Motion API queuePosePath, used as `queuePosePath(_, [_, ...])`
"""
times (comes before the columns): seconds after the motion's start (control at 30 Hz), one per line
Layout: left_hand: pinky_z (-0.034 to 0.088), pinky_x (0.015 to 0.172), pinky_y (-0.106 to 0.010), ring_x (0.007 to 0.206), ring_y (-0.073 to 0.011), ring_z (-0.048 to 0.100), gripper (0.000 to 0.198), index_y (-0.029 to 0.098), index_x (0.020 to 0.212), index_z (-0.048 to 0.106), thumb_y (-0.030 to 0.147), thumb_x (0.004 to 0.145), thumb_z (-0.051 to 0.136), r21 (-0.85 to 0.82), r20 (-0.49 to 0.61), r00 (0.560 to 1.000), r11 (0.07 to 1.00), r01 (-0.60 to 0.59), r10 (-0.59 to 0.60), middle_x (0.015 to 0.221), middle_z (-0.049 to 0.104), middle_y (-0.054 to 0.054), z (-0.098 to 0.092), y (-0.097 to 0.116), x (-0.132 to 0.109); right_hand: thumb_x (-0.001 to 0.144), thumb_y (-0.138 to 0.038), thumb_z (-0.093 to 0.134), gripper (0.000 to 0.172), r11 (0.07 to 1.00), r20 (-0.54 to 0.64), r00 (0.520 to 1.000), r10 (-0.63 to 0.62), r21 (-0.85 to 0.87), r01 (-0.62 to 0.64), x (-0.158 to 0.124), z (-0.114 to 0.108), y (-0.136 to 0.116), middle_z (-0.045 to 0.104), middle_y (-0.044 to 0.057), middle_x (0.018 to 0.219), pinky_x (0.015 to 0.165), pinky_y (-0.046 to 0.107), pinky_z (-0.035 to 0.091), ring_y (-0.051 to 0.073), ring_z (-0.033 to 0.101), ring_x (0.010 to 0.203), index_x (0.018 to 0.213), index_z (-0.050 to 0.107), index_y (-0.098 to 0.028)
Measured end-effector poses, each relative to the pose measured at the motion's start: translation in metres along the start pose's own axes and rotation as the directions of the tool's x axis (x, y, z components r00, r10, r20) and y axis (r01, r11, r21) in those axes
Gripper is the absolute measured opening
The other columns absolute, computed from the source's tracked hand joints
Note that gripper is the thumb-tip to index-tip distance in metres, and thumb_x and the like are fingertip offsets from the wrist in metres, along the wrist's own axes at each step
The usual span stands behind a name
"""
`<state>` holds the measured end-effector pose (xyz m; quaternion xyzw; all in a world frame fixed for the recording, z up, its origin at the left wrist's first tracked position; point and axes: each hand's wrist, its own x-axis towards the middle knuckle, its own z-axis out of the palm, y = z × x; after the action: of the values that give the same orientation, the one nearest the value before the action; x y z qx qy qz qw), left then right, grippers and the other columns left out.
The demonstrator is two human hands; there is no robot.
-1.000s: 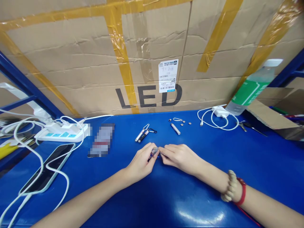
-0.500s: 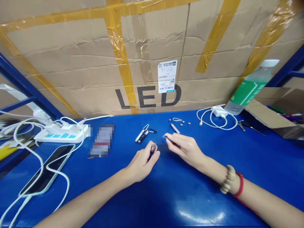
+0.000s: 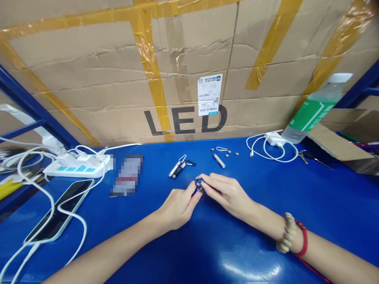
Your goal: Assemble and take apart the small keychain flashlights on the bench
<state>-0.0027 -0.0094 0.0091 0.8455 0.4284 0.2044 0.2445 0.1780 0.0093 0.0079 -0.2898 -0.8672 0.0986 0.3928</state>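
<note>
Head view: what are we holding?

"Our left hand [image 3: 183,207] has thumb and forefinger closed on a mostly hidden metal piece [image 3: 200,189], only its tip showing; our right hand [image 3: 223,190] pinches the blue clip [image 3: 199,179] against, or just beside, that tip."

"Why fingertips only?"

"Probably because both parts are tiny. Whether they're joined, we can't tell."

"And the rest?"

"From the clip, two penlights [image 3: 178,170] lie at ten o'clock; a silver tube [image 3: 219,161] sits between one and two, discs [image 3: 227,155] just beyond. We'd guess that spacing gives us room on the tabletop [image 3: 189,252]."
</note>
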Motion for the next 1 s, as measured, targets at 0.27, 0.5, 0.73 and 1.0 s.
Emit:
queuePosePath(0.27, [0.037, 0.054, -0.022, 0.058, -0.0134, 0.054, 0.017, 0.022, 0.097, 0.042, 0.032, 0.092, 0.029, -0.109, -0.140, 0.979, 0.985, 0.134, -0.149, 0.068, 0.056, 0.002, 0.004, -0.003, 0.002, 0.093, -0.031, 0.034, 0.034, 0.998, 0.063, 0.996, 0.069, -0.021, -0.067, -0.001, 0.002, 0.003, 0.064, 0.008, 0.099, 0.078, 0.027, 0.051, 0.016, 0.061, 0.089, 0.116, 0.054, -0.015])
queuePosePath(0.5, [0.043, 0.072, -0.026, 0.081, -0.0141, 0.055, 0.013, 0.021, 0.099, 0.038, 0.022, 0.086, 0.042, -0.073, -0.345, 0.931, 0.992, 0.103, -0.122, 0.094, 0.054, -0.003, 0.009, -0.011, 0.007, 0.093, -0.030, 0.033, 0.040, 0.970, 0.137, 0.974, 0.181, -0.190, -0.154, 0.003, -0.002, 0.011, 0.063, 0.004, 0.091, 0.061, 0.022, 0.049, 0.013, 0.062, 0.078, 0.132, 0.039, -0.021])
queuePosePath(0.73, [0.042, 0.068, -0.026, 0.072, -0.0124, 0.048, 0.011, 0.020, 0.083, 0.042, 0.011, 0.084, 0.036, 0.023, -0.300, 0.953, 0.999, 0.034, -0.026, 0.086, 0.047, -0.002, 0.008, -0.015, 0.008, 0.092, -0.028, 0.037, 0.029, 0.936, 0.197, 0.936, 0.291, -0.263, -0.236, 0.004, -0.003, 0.014, 0.063, 0.001, 0.095, 0.059, 0.020, 0.045, 0.011, 0.062, 0.074, 0.114, 0.055, -0.025])
queuePosePath(1.0, [0.042, 0.074, -0.032, 0.083, -0.0185, 0.049, 0.021, 0.021, 0.087, 0.041, 0.010, 0.070, 0.049, 0.122, -0.323, 0.941, 0.981, 0.148, -0.102, 0.089, 0.049, -0.003, 0.007, -0.006, 0.007, 0.087, -0.029, 0.042, 0.030, 0.850, 0.070, 0.935, 0.349, -0.444, -0.284, 0.004, -0.008, 0.021, 0.059, 0.005, 0.104, 0.057, 0.023, 0.046, 0.018, 0.058, 0.095, 0.113, 0.055, -0.023])
